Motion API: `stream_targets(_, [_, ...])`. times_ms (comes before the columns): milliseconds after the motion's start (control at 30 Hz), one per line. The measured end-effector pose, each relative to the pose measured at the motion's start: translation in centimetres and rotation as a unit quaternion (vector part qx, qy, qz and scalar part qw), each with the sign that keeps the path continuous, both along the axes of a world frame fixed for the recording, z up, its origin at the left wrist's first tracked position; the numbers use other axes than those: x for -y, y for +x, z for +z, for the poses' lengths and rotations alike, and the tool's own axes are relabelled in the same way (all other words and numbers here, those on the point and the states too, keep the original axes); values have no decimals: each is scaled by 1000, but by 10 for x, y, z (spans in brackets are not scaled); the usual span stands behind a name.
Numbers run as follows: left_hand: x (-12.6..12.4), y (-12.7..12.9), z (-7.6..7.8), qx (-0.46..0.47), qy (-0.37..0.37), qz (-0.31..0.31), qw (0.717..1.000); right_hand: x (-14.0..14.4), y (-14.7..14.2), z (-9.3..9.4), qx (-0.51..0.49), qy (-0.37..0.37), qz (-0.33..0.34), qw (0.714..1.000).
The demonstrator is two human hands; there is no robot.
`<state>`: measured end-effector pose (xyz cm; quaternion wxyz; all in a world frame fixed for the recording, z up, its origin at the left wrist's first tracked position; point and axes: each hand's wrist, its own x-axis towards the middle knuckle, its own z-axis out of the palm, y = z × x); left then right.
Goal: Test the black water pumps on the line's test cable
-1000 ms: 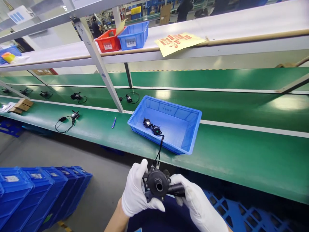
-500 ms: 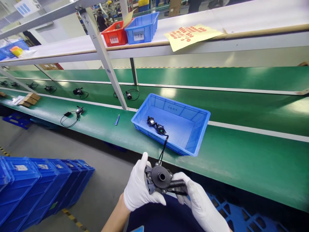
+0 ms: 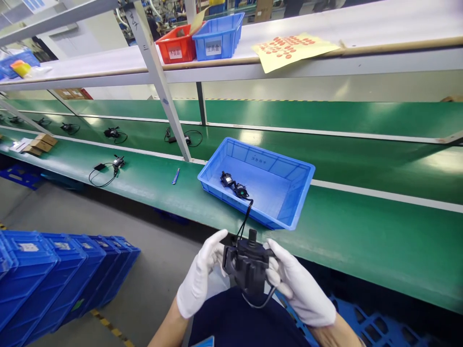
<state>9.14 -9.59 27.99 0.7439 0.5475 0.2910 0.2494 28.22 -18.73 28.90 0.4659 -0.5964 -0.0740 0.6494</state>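
— In the head view, where does the black pump point(image 3: 248, 262) sit?

— Low in the middle, just in front of the person's lap, held between both gloved hands. The left hand point(image 3: 198, 282) has its fingers curled round the pump's left side; the right hand point(image 3: 298, 286) is closed on the right side, thumb up against the body. Both grips are tight on it, neither hand open.

— How does it lie?

— Its short nozzle points up and away, toward the green bench point(image 3: 361, 231); the body hangs downward between the palms. So the long axis runs roughly from lap to bench, and the hands clamp it across that axis.

— And the cable point(image 3: 246, 217)?

— It rises from the pump's top left and runs up and forward over the near wall of the blue tray point(image 3: 300, 193), ending at a small black connector part point(image 3: 234, 185) lying on the tray floor. The tray is straight ahead of the grip, near but apart from the hands.

— Which hand is nearer the tray?

— Much the same; the right sits slightly more under its near corner.

— Anything else in view?

— A blue pen point(image 3: 175, 176) to the tray's left on the bench, and stacked blue crates point(image 3: 54, 274) on the floor at left.
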Motion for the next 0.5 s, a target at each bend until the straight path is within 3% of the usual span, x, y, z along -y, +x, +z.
stream_targets(67, [-1,-1,5,1,-58,-8,998,-5,1,2,-11,-19,-3,1000])
stream_targets(200, [-2,7,3,-26,-36,-16,999,-12,-9,19,94,39,36,994])
stream_targets(267, [-1,15,-5,5,-108,-8,994,-12,-17,32,115,76,69,988])
stream_targets(333, [-1,24,-17,55,-235,-19,970,-10,-23,43,111,106,98,983])
stream_targets(400, [0,30,-29,120,-355,-29,927,-6,-25,50,122,118,103,980])
stream_targets(467, [0,33,-37,171,-425,-22,889,-3,-25,49,168,115,94,974])
stream_targets(500, [1,33,-38,180,-426,-11,886,-2,-26,47,196,109,91,970])
